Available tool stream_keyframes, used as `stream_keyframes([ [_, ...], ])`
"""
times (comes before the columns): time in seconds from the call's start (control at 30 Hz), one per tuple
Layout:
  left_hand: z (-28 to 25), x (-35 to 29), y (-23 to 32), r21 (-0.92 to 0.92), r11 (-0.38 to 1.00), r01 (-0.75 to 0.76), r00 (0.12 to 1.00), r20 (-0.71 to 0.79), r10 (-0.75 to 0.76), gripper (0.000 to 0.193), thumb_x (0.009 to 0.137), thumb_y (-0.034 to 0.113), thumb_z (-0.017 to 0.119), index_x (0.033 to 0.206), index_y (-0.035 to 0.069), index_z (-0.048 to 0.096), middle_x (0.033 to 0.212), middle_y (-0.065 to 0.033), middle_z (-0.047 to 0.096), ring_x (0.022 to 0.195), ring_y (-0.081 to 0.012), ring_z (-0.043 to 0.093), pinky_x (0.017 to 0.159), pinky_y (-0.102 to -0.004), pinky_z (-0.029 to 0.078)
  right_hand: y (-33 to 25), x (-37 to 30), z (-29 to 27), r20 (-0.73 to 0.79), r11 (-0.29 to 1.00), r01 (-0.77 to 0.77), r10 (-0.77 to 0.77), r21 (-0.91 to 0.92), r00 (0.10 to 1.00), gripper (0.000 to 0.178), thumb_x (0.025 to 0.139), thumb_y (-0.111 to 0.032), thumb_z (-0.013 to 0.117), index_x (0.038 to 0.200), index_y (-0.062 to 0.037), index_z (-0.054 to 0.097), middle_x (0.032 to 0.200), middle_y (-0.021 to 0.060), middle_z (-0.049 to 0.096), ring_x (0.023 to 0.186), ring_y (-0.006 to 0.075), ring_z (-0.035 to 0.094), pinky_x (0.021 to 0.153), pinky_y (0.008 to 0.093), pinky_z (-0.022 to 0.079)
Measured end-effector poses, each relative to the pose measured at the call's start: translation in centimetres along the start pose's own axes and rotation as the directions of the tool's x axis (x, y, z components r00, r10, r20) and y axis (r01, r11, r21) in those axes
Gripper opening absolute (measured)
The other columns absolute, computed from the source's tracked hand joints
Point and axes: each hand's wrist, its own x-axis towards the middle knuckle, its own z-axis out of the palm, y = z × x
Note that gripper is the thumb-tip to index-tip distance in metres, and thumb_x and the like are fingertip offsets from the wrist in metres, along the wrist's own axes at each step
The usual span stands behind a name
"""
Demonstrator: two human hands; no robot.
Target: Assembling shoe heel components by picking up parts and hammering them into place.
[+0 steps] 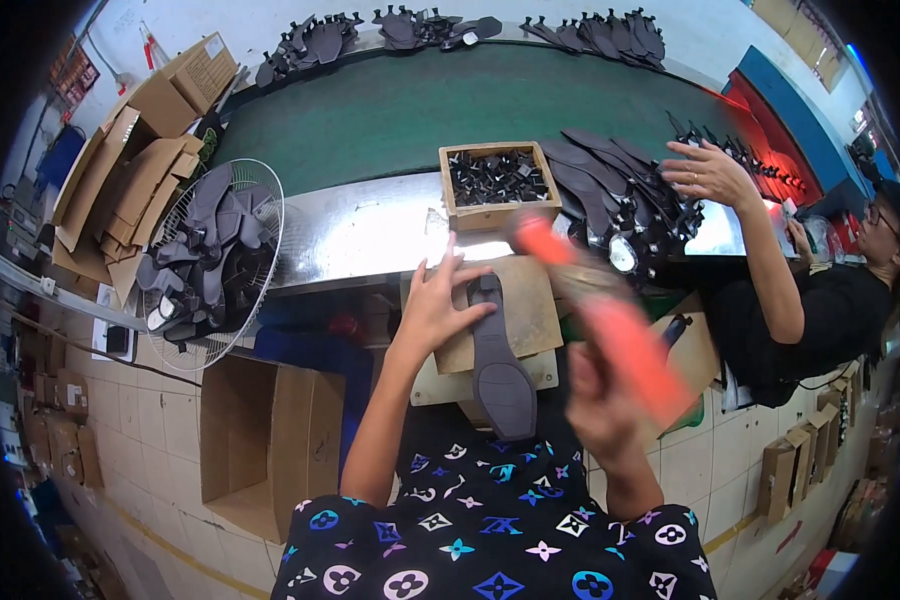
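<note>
A dark grey shoe (502, 385) lies sole up in front of me, its heel end on a tan pad (537, 318) and its toe toward my body. My left hand (432, 305) steadies the heel end between thumb and fingers. The fingers are spread around it, and whatever is right at the heel tip is too small to make out. My right hand (605, 415) is wrapped round the handle of an orange-red hammer (625, 345), raised to the right of the shoe. Motion blurs the hammer and that hand.
Beyond the pad stands a wooden box (495, 217) of small black pieces. Shoes (585, 185) are piled beside it; a wire basket (270, 265) holds more. A green conveyor belt (370, 130) runs behind. On the right, a co-worker's hand (715, 172) reaches over the shoes. A carton (315, 430) stands lower left.
</note>
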Motion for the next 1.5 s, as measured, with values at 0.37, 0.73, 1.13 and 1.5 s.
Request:
stream_keyframes([
  [0.37,0.0,-0.9,-1.0,0.250,0.968,-0.025,0.997,0.083,0.004,0.066,0.083,0.042,0.074,0.141,0.018,0.054,0.130,0.0009,0.067,0.141,-0.0285,0.043,0.119,-0.0638,0.004,0.3,-0.4,1.4,0.227,0.927,-0.369,0.346,0.065,0.910,0.037,0.092,-0.002,0.061,0.128,0.0041,0.056,0.116,0.0204,0.067,0.104,0.0372,0.069,0.086,0.0413,0.056],
  [0.73,-2.9,-6.1,6.6,-0.333,0.942,0.053,0.972,0.235,0.028,0.023,0.085,0.013,0.073,0.105,0.002,0.075,0.094,-0.0127,0.073,0.077,-0.0149,0.068,0.067,-0.0259,0.049,5.2,-1.9,3.0,0.184,0.954,-0.298,0.300,-0.041,0.936,0.040,0.091,-0.004,0.066,0.131,-0.0004,0.058,0.105,0.0166,0.068,0.081,0.0333,0.069,0.068,0.0354,0.056],
  [1.13,-4.9,-8.3,14.0,-0.682,0.404,0.610,0.759,0.650,-0.049,0.028,0.100,0.021,0.057,0.110,-0.002,0.071,0.100,-0.0059,0.070,0.093,-0.0114,0.062,0.087,-0.0259,0.047,4.4,0.9,0.2,0.655,0.584,-0.498,-0.078,0.641,0.752,0.031,0.094,-0.023,0.067,0.109,0.0046,0.069,0.105,0.0165,0.071,0.099,0.0314,0.068,0.092,0.0408,0.052],
  [1.5,-4.5,-9.8,15.2,-0.709,0.392,0.587,0.679,0.694,0.240,0.034,0.107,0.027,0.044,0.119,-0.002,0.057,0.112,-0.0104,0.060,0.111,-0.0189,0.057,0.100,-0.0313,0.042,1.1,-0.4,1.8,0.649,0.069,-0.646,-0.072,0.760,0.757,0.043,0.094,-0.042,0.066,0.096,0.0011,0.068,0.097,0.0177,0.069,0.103,0.0357,0.064,0.096,0.0515,0.046],
])
